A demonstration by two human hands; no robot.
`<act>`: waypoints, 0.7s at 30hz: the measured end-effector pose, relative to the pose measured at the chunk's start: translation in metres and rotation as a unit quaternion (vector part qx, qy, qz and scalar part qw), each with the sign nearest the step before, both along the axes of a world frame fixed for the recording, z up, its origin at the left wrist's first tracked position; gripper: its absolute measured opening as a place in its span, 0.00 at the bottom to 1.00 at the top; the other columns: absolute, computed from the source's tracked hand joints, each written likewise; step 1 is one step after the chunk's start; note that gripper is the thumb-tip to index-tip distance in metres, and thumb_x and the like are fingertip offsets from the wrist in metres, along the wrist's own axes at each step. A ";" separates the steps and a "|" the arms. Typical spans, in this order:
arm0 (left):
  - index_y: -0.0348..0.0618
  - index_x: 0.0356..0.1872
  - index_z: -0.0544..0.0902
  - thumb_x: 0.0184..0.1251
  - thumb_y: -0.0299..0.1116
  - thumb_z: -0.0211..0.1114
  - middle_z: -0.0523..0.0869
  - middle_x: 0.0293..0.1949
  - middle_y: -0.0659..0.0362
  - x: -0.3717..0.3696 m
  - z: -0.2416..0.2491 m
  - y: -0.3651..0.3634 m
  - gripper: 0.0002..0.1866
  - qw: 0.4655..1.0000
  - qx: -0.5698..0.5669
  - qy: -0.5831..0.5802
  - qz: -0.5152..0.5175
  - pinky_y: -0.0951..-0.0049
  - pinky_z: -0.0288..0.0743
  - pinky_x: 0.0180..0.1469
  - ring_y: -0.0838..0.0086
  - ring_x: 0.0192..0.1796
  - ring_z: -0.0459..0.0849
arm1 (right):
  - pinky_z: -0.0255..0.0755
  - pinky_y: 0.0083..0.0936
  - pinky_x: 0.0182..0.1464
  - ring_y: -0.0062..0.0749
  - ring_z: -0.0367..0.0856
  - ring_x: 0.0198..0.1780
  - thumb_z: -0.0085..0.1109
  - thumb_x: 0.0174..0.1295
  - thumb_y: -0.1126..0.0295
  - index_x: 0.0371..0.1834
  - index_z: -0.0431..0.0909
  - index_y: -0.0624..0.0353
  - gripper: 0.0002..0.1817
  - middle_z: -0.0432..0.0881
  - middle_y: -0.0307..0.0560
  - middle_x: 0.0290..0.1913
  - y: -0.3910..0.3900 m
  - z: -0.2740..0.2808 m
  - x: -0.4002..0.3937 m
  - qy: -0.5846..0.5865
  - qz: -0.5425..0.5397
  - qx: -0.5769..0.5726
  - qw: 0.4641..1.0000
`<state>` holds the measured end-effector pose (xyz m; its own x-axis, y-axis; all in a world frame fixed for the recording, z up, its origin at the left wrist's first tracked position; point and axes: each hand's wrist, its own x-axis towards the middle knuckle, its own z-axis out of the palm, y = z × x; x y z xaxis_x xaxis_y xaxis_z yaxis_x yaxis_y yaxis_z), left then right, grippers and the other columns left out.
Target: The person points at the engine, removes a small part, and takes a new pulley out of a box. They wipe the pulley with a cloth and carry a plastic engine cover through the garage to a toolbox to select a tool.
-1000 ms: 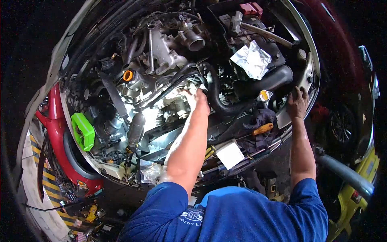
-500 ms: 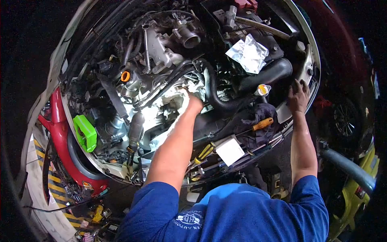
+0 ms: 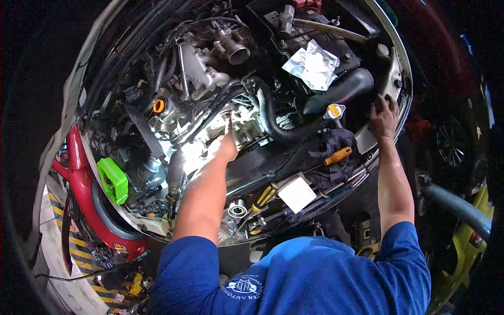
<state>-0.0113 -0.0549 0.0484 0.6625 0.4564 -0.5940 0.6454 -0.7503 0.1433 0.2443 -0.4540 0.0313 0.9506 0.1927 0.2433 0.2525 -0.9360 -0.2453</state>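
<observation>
My left hand (image 3: 226, 146) reaches into the brightly lit middle of the engine (image 3: 244, 123), with one finger stretched forward against or just above the metal parts. Glare blurs its other fingers, and I see nothing held in it. Beside it runs a ribbed black hose (image 3: 270, 113). A black work lamp (image 3: 176, 170) lies to the left, next to the glare. My right hand (image 3: 385, 118) rests with fingers spread on the right edge of the engine bay, near the radiator cap (image 3: 334, 111).
Along the front edge lie an orange-handled screwdriver (image 3: 337, 156), a dark cloth (image 3: 341, 139), a white box (image 3: 297, 193), yellow-black pliers (image 3: 265, 198) and a metal ring part (image 3: 237, 209). A hammer (image 3: 286, 21) and silver foil sheet (image 3: 313, 64) lie on the battery. A green box (image 3: 112, 180) sits left.
My left hand has drawn back slightly and left, and a finger now points forward. The metal ring part has come into view past my forearm. The view has shifted a little.
</observation>
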 end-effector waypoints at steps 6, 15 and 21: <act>0.68 0.74 0.45 0.67 0.27 0.45 0.81 0.45 0.42 -0.007 0.005 0.010 0.37 0.990 0.113 0.089 -0.002 0.53 0.77 0.45 0.53 0.45 0.83 | 0.60 0.33 0.66 0.42 0.63 0.66 0.61 0.56 0.62 0.55 0.77 0.42 0.21 0.69 0.44 0.63 0.004 0.007 -0.004 -0.009 -0.010 -0.005 1.000; 0.60 0.74 0.52 0.67 0.33 0.48 0.83 0.44 0.47 -0.005 0.031 0.028 0.33 0.931 0.260 0.184 -0.181 0.58 0.80 0.41 0.59 0.45 0.85 | 0.60 0.35 0.67 0.45 0.63 0.66 0.62 0.55 0.59 0.56 0.76 0.42 0.23 0.68 0.46 0.64 0.001 0.001 -0.002 -0.019 0.001 0.004 1.000; 0.55 0.74 0.50 0.64 0.32 0.50 0.86 0.38 0.50 -0.007 0.020 0.029 0.36 0.923 0.273 0.188 -0.194 0.59 0.79 0.38 0.59 0.39 0.86 | 0.58 0.36 0.67 0.47 0.64 0.65 0.57 0.59 0.60 0.57 0.75 0.49 0.22 0.68 0.50 0.63 -0.003 -0.002 -0.001 -0.018 0.011 -0.005 1.000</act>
<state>-0.0179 -0.0260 0.0682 0.6327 0.5280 -0.5665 0.2404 -0.8293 -0.5044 0.2433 -0.4569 0.0295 0.9366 0.2171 0.2750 0.2824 -0.9323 -0.2258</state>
